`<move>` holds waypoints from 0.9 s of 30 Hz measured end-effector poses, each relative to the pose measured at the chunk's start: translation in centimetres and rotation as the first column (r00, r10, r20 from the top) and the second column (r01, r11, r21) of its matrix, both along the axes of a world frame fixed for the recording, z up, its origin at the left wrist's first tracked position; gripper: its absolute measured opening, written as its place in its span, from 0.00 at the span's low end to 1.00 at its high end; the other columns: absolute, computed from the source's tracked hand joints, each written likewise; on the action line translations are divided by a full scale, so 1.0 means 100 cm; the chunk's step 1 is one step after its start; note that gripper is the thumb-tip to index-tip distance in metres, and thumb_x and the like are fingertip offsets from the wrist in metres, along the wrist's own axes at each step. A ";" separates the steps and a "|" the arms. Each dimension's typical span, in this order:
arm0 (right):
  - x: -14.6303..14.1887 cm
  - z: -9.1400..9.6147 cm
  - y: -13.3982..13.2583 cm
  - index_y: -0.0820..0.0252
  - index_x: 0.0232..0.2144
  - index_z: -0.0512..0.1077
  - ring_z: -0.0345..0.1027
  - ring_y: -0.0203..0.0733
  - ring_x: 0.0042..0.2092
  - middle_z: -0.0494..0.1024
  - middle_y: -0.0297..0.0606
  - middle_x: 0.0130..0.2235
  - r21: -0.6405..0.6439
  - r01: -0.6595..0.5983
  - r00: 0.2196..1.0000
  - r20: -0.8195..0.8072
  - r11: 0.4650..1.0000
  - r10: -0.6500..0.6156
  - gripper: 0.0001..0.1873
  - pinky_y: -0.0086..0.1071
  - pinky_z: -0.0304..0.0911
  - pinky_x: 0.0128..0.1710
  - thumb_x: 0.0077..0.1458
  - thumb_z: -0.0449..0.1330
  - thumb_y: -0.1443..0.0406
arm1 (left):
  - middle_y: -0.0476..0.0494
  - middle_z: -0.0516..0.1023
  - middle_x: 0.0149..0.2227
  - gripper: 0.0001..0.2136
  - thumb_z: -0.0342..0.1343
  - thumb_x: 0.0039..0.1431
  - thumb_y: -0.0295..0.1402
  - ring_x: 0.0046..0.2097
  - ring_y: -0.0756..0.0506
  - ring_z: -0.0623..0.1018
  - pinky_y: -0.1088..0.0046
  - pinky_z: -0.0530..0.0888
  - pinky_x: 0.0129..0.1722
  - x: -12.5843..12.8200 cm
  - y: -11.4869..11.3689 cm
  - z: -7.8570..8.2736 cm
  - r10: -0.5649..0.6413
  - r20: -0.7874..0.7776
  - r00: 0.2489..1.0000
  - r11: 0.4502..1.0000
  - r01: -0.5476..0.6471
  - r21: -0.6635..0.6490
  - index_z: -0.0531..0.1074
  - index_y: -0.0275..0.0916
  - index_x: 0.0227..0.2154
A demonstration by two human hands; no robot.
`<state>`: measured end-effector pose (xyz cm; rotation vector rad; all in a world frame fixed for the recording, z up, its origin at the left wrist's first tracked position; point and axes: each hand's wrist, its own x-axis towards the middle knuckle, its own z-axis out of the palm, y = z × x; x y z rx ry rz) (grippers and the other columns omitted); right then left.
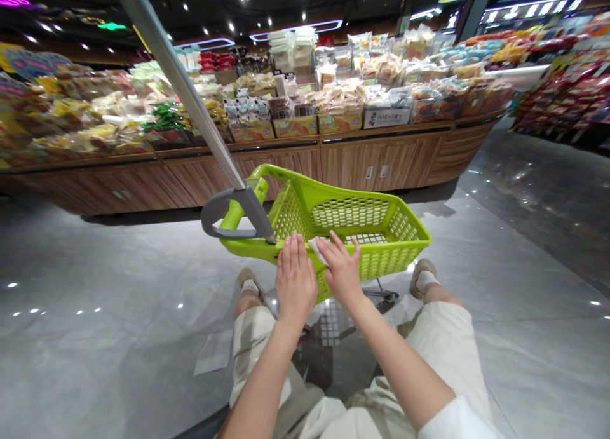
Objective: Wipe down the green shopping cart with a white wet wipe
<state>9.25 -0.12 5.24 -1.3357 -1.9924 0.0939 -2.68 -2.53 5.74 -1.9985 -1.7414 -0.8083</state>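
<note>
Nearest, the person's left hand [295, 283] is resting on the near rim of a lime-green plastic shopping basket [357, 213], its fingers [290, 251] lying flat and together, clamped on nothing. The right hand [340, 270] is resting just beside it, its fingers [333, 245] slightly apart and close to a white scrap [317, 248] at the rim; what the scrap is cannot be told. The basket is sitting at lower centre of the frame, with a grey pole handle [178, 77] rising toward the upper left. Beige patterned shorts [448, 356] and shoes [422, 277] are showing below, above grey polished floor tiles [95, 286]. Farther off, a wood-panelled display's tabletop [381, 133] is carrying bagged and boxed snacks [343, 102], while red-packaged goods [562, 89] are lining the upper right.
</note>
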 end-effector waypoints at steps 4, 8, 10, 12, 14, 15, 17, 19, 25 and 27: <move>0.067 -0.032 0.006 0.47 0.62 0.63 0.51 0.46 0.69 0.72 0.36 0.60 0.015 0.170 0.984 0.057 0.985 -0.171 0.42 0.60 0.29 0.67 0.46 0.49 0.78 | 0.33 0.58 0.69 0.29 0.42 0.67 0.28 0.70 0.38 0.56 0.54 0.58 0.68 -0.002 0.000 -0.001 0.000 0.017 1.000 1.000 0.000 0.011 0.45 0.31 0.70; 0.096 -0.047 0.008 0.47 0.59 0.67 0.54 0.49 0.68 0.73 0.36 0.60 0.012 0.371 0.929 0.004 0.929 -0.371 0.38 0.63 0.31 0.66 0.48 0.48 0.77 | 0.32 0.58 0.69 0.29 0.43 0.67 0.28 0.71 0.38 0.55 0.53 0.58 0.68 0.000 0.000 -0.001 -0.010 0.025 1.000 1.000 0.010 0.015 0.45 0.31 0.70; 0.078 -0.039 0.008 0.50 0.58 0.68 0.54 0.49 0.67 0.74 0.37 0.59 -0.019 0.377 0.925 -0.042 0.926 -0.378 0.36 0.62 0.30 0.66 0.48 0.47 0.78 | 0.31 0.58 0.69 0.29 0.44 0.67 0.28 0.71 0.37 0.55 0.53 0.58 0.68 0.002 -0.001 -0.001 -0.010 0.017 1.000 1.000 0.010 0.016 0.45 0.30 0.69; 0.044 -0.022 0.006 0.52 0.57 0.69 0.54 0.48 0.68 0.75 0.38 0.58 -0.048 0.262 0.962 -0.066 0.964 -0.265 0.36 0.59 0.30 0.66 0.48 0.47 0.78 | 0.30 0.59 0.68 0.29 0.44 0.67 0.28 0.71 0.37 0.55 0.52 0.59 0.68 0.003 -0.001 -0.001 -0.007 0.015 1.000 1.000 0.006 0.020 0.45 0.29 0.69; 0.007 -0.003 0.003 0.53 0.59 0.67 0.54 0.43 0.68 0.73 0.38 0.59 -0.045 0.069 0.995 -0.067 0.997 -0.072 0.35 0.55 0.31 0.67 0.49 0.47 0.78 | 0.30 0.58 0.68 0.30 0.44 0.66 0.27 0.71 0.37 0.54 0.51 0.59 0.68 0.004 -0.001 -0.001 -0.009 0.016 1.000 1.000 0.008 0.026 0.45 0.30 0.69; -0.009 0.005 0.001 0.54 0.58 0.67 0.54 0.42 0.68 0.73 0.38 0.60 -0.040 0.017 0.996 -0.081 0.999 -0.020 0.34 0.53 0.32 0.68 0.51 0.47 0.77 | 0.31 0.58 0.69 0.30 0.44 0.66 0.27 0.71 0.37 0.54 0.51 0.59 0.68 0.004 -0.001 -0.002 -0.012 0.016 1.000 1.000 0.012 0.028 0.45 0.31 0.69; -0.024 0.014 -0.001 0.52 0.59 0.67 0.54 0.42 0.68 0.73 0.38 0.60 -0.027 -0.048 0.995 -0.084 0.998 0.045 0.32 0.52 0.31 0.68 0.53 0.48 0.76 | 0.31 0.58 0.69 0.30 0.43 0.66 0.26 0.71 0.37 0.54 0.52 0.59 0.67 0.003 -0.001 -0.002 -0.015 0.015 1.000 1.000 0.015 0.028 0.45 0.32 0.69; -0.017 0.011 -0.001 0.50 0.60 0.65 0.52 0.42 0.68 0.73 0.37 0.60 -0.014 -0.050 0.997 -0.052 0.999 0.049 0.34 0.54 0.28 0.68 0.52 0.48 0.76 | 0.31 0.58 0.69 0.30 0.42 0.67 0.27 0.71 0.37 0.54 0.52 0.59 0.67 0.001 0.000 -0.002 -0.014 0.019 1.000 1.000 0.014 0.026 0.44 0.31 0.70; 0.076 -0.038 0.005 0.48 0.61 0.64 0.52 0.47 0.68 0.72 0.36 0.61 0.011 0.216 0.976 0.008 0.976 -0.216 0.40 0.59 0.29 0.66 0.48 0.48 0.78 | 0.31 0.59 0.68 0.29 0.42 0.68 0.28 0.71 0.38 0.54 0.53 0.59 0.68 0.002 0.001 -0.001 0.000 0.033 0.999 1.000 -0.001 0.023 0.44 0.31 0.70; 0.089 -0.045 0.007 0.49 0.60 0.66 0.53 0.49 0.68 0.72 0.37 0.61 0.009 0.339 0.941 -0.018 0.941 -0.339 0.38 0.62 0.29 0.66 0.48 0.48 0.77 | 0.31 0.58 0.69 0.29 0.42 0.67 0.28 0.71 0.38 0.54 0.54 0.58 0.68 0.004 0.000 -0.001 0.008 0.036 0.999 1.000 -0.008 0.013 0.45 0.30 0.69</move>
